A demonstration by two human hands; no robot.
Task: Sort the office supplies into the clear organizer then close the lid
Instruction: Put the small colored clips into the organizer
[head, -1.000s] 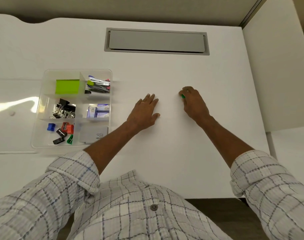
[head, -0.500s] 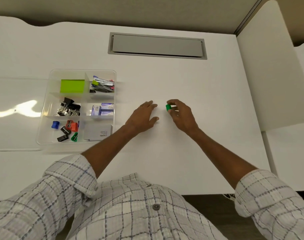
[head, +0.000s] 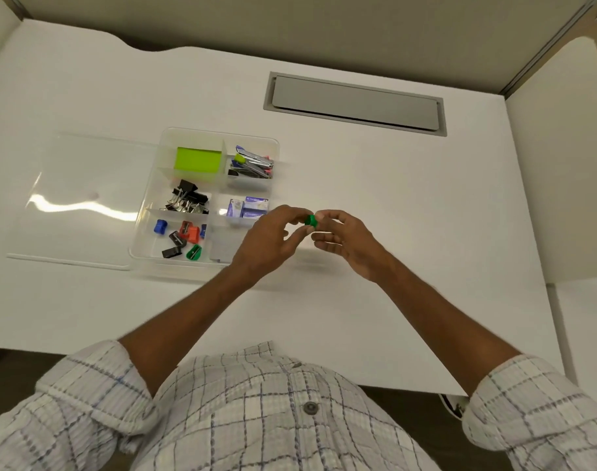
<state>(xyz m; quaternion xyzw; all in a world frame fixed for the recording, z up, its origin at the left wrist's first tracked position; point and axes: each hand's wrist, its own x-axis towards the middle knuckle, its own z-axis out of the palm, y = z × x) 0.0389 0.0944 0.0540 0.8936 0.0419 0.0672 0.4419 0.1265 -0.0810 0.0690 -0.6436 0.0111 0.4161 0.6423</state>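
Observation:
A small green pencil sharpener [head: 311, 221] is held above the desk, just right of the clear organizer [head: 219, 133]. My right hand [head: 346, 241] pinches it from the right. The fingertips of my left hand [head: 268, 241] close on it from the left. The organizer holds a lime sticky-note pad [head: 198, 159], small staplers [head: 253, 163], black binder clips [head: 186, 200], staple boxes [head: 248, 207], several coloured sharpeners [head: 181, 237] and a grey card [head: 224, 249]. My left hand partly hides its front right corner. The clear lid [head: 79, 198] lies open flat to the organizer's left.
The white desk [head: 409, 232] has a grey cable hatch [head: 355, 103] at the back. A white divider panel [head: 562, 164] stands along the right edge, with walls behind. My checked shirt fills the bottom of the view.
My right hand picked the green sharpener up off the desk and carried it left. My left hand lifted off the desk and met it at the sharpener.

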